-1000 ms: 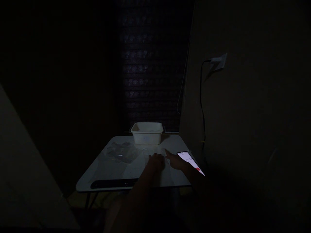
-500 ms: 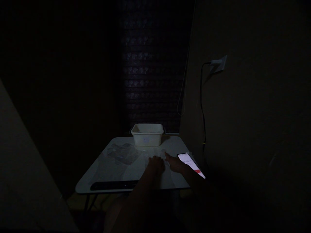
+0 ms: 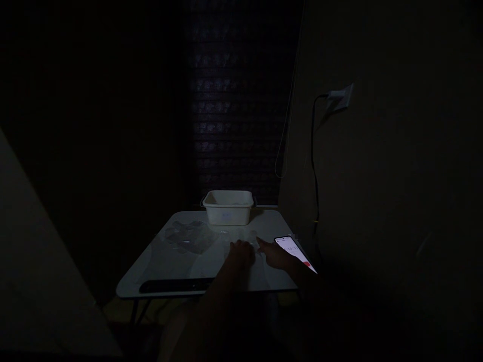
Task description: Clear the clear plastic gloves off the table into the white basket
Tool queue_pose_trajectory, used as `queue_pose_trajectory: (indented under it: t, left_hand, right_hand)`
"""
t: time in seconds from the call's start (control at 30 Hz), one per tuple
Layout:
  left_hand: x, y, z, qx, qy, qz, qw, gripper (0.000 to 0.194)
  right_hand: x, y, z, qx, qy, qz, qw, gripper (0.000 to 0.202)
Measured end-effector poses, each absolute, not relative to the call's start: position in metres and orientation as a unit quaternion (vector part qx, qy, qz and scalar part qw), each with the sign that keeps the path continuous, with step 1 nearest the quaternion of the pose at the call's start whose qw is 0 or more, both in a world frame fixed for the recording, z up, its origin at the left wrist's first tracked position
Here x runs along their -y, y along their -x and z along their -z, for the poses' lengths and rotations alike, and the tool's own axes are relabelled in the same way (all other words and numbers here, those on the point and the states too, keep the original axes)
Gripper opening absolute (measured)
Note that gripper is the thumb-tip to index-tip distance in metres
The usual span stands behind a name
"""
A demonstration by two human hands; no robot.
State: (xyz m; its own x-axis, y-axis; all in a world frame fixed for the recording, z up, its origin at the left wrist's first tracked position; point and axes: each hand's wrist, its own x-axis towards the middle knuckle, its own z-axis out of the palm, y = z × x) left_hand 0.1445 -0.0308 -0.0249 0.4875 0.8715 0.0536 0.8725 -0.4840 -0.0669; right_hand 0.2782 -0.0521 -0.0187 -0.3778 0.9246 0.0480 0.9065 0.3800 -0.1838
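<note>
The fingers of the left hand curl down; it is too dark to tell whether they, or those of the right hand just beside, pinch the clear plastic at their tips. Around them on the counter: crumpled film leftward, lit phone rightward, white tub behind.

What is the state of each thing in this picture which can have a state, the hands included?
Left hand: fingers curled; grip too dark to tell
Right hand: thumb forward; grip too dark to tell
Phone: screen lit
Tub: upright, no lid on
Plastic sheet: rumpled, lying on the table
Plug: in the socket
Blind: lowered
</note>
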Motion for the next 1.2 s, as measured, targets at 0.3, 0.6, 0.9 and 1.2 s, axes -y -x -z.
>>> queue_pose_trajectory:
  t: [0.3, 0.6, 0.9, 1.2]
  left_hand:
    - [0.03, -0.148, 0.026, 0.495, 0.867, -0.001, 0.048, 0.033]
    - [0.024, -0.145, 0.037, 0.475, 0.876, 0.044, 0.066, 0.03]
    - [0.018, -0.138, 0.026, 0.486, 0.872, 0.039, 0.026, 0.037]
    - [0.015, -0.09, 0.011, 0.486, 0.873, -0.016, 0.023, 0.035]
  right_hand:
    - [0.059, -0.28, 0.018, 0.838, 0.531, -0.077, 0.104, 0.062]
    - [0.058, -0.281, 0.02, 0.838, 0.532, -0.068, 0.097, 0.056]
    - [0.052, -0.284, 0.017, 0.82, 0.563, -0.04, 0.091, 0.044]
    - [0.048, -0.281, 0.023, 0.817, 0.563, -0.082, 0.1, 0.042]
